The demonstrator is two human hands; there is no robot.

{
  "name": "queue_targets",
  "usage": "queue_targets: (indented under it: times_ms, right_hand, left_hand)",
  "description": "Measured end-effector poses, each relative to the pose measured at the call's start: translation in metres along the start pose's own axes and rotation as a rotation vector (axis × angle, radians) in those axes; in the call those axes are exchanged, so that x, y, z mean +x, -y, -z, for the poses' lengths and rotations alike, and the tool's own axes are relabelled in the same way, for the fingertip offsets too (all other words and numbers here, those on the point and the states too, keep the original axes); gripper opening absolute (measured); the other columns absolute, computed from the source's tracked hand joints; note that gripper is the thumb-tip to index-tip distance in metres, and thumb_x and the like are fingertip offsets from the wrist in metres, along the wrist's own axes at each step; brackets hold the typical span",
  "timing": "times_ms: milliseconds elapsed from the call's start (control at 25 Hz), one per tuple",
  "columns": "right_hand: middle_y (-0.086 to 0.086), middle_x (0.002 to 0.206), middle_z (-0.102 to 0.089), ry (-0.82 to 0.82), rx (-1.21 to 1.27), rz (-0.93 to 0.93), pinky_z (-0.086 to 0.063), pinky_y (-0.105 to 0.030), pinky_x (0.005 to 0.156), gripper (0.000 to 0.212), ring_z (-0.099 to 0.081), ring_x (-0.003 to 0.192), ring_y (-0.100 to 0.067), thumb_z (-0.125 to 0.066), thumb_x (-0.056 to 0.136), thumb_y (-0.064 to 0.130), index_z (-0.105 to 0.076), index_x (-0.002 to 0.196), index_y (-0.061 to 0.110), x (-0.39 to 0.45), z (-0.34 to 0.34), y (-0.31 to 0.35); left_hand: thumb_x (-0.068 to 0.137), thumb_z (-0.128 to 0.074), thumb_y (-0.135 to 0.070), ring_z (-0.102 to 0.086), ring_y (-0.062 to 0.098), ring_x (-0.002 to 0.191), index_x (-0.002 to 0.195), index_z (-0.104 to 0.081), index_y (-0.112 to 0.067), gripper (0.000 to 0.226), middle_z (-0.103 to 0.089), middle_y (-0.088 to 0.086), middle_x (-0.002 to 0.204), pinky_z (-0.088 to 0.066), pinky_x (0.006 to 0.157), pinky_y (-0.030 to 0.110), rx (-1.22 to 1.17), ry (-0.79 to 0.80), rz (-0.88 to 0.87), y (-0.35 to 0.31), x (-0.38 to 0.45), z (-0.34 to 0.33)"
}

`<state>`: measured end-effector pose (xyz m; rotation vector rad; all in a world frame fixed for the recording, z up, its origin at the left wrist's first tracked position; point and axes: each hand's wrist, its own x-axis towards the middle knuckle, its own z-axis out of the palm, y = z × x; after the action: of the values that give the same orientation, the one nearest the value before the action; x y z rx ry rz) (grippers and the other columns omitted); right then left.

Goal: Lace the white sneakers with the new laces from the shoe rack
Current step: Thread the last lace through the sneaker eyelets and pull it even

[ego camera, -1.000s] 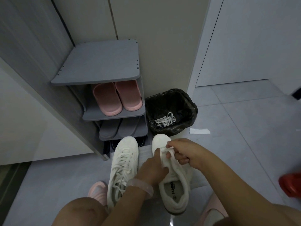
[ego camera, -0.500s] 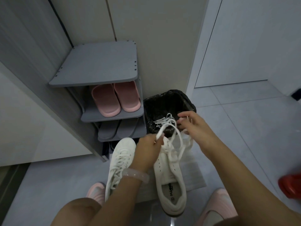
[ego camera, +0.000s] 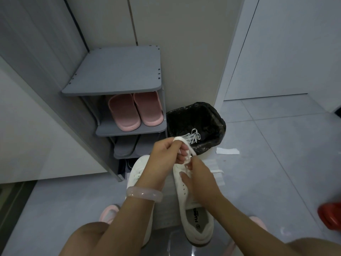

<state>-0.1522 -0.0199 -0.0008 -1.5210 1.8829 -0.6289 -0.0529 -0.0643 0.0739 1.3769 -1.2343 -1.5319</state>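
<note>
Sneaker (ego camera: 193,215): on the floor before the rack (ego camera: 114,74).
Lace (ego camera: 181,143): bunched in raised left hand (ego camera: 166,154), fingers curled round it.
Right hand (ego camera: 200,177): lower, pinching the lace over the sneaker.

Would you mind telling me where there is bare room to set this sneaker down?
The shoe rack's top shelf is bare. Open floor lies right of the bin, beyond the paper scrap. It is crowded around both sneakers and the lower shelves holding pink slippers.
</note>
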Motion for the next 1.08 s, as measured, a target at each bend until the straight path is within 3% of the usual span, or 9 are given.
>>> queue_targets:
  times_ms: [160, 240, 360, 520, 680, 800, 880, 1000, 1080]
  right_hand:
    - [-0.005, 0.085, -0.064, -0.029, 0.117, -0.007, -0.038, -0.018, 0.057, 0.013, -0.051, 0.066, -0.009, -0.051, 0.093, 0.016, -0.059, 0.09, 0.006, 0.01, 0.001, 0.005]
    - [-0.01, 0.082, -0.068, 0.015, 0.109, 0.084, -0.042, -0.024, 0.06, 0.019, -0.056, 0.065, -0.016, -0.049, 0.094, 0.014, -0.065, 0.086, 0.006, 0.01, 0.013, 0.012]
    - [-0.008, 0.075, -0.066, 0.131, 0.075, 0.196, -0.044, -0.033, 0.059, 0.016, -0.055, 0.062, -0.021, -0.054, 0.092, 0.022, -0.067, 0.084, 0.017, 0.011, 0.047, 0.017]
    - [-0.001, 0.081, -0.074, 0.012, 0.641, 0.042, -0.053, -0.023, 0.074, 0.019, -0.069, 0.081, -0.013, -0.049, 0.094, 0.015, -0.063, 0.08, 0.015, 0.007, 0.088, 0.02]
    - [0.001, 0.067, -0.068, -0.054, 1.152, -0.022, -0.056, -0.023, 0.071, 0.02, -0.067, 0.069, -0.011, -0.041, 0.096, 0.019, -0.056, 0.084, 0.012, 0.009, 0.106, 0.022]
    - [0.0, 0.076, -0.07, -0.149, 1.235, -0.054, -0.056, -0.021, 0.07, 0.03, -0.068, 0.078, -0.012, -0.037, 0.099, 0.022, -0.055, 0.078, 0.013, 0.012, 0.113, 0.023]
    - [0.001, 0.076, -0.071, -0.3, 1.289, -0.12, -0.055, -0.019, 0.066, 0.034, -0.067, 0.075, -0.01, -0.034, 0.101, 0.024, -0.053, 0.074, 0.014, 0.014, 0.12, 0.021]
    - [0.005, 0.061, -0.064, -0.423, 1.343, -0.112, -0.048, -0.017, 0.058, 0.033, -0.056, 0.057, -0.006, -0.032, 0.102, 0.026, -0.052, 0.078, 0.014, 0.015, 0.132, 0.017]
    - [0.005, 0.058, -0.061, -0.384, 1.321, -0.084, -0.046, -0.017, 0.056, 0.035, -0.054, 0.054, -0.006, -0.031, 0.102, 0.028, -0.054, 0.08, 0.013, 0.014, 0.129, 0.021]
  left_hand:
    - [0.09, -0.044, -0.004, -0.05, 0.003, 0.047, 0.063, -0.063, -0.008, 0.033, -0.061, -0.001, 0.054, -0.04, 0.048, 0.013, 0.056, 0.049, -0.067, -0.011, -0.007, 0.005]
    - [0.088, -0.044, -0.004, -0.052, 0.001, 0.049, 0.059, -0.063, -0.009, 0.035, -0.062, -0.004, 0.051, -0.04, 0.049, 0.009, 0.006, -0.074, -0.102, -0.017, -0.005, 0.014]
    - [0.088, -0.044, -0.007, -0.054, 0.006, 0.054, 0.051, -0.056, -0.014, 0.04, -0.056, -0.006, 0.046, -0.047, 0.062, 0.016, -0.289, -0.315, -0.088, -0.028, 0.003, 0.045]
    - [0.093, -0.039, -0.016, -0.044, 0.007, 0.038, 0.056, -0.038, -0.017, 0.037, -0.04, -0.007, 0.036, -0.051, 0.055, 0.023, -0.541, -0.435, -0.1, -0.037, 0.003, 0.092]
    - [0.098, -0.033, -0.023, -0.03, 0.007, 0.032, 0.059, -0.035, -0.019, 0.04, -0.033, -0.007, 0.037, -0.037, 0.041, 0.013, -0.538, -0.503, -0.106, -0.029, 0.006, 0.118]
    - [0.101, -0.024, -0.026, -0.022, 0.005, 0.028, 0.06, -0.037, -0.019, 0.043, -0.029, -0.008, 0.035, -0.027, 0.036, 0.012, -0.643, -0.517, -0.055, -0.031, 0.005, 0.14]
    - [0.102, -0.019, -0.03, -0.035, 0.003, 0.03, 0.067, -0.04, -0.019, 0.042, -0.039, -0.01, 0.034, -0.038, 0.04, 0.014, -0.691, -0.57, -0.036, -0.034, 0.002, 0.152]
    - [0.102, -0.026, -0.03, -0.066, 0.004, 0.058, 0.088, -0.05, -0.015, 0.032, -0.068, -0.004, 0.064, -0.055, 0.069, 0.025, -0.643, -0.531, -0.1, -0.034, 0.0, 0.149]
    - [0.099, -0.039, -0.025, -0.069, 0.012, 0.079, 0.111, -0.051, -0.013, 0.021, -0.067, 0.0, 0.094, -0.054, 0.082, 0.031, -0.333, -0.406, -0.139, -0.028, 0.002, 0.133]
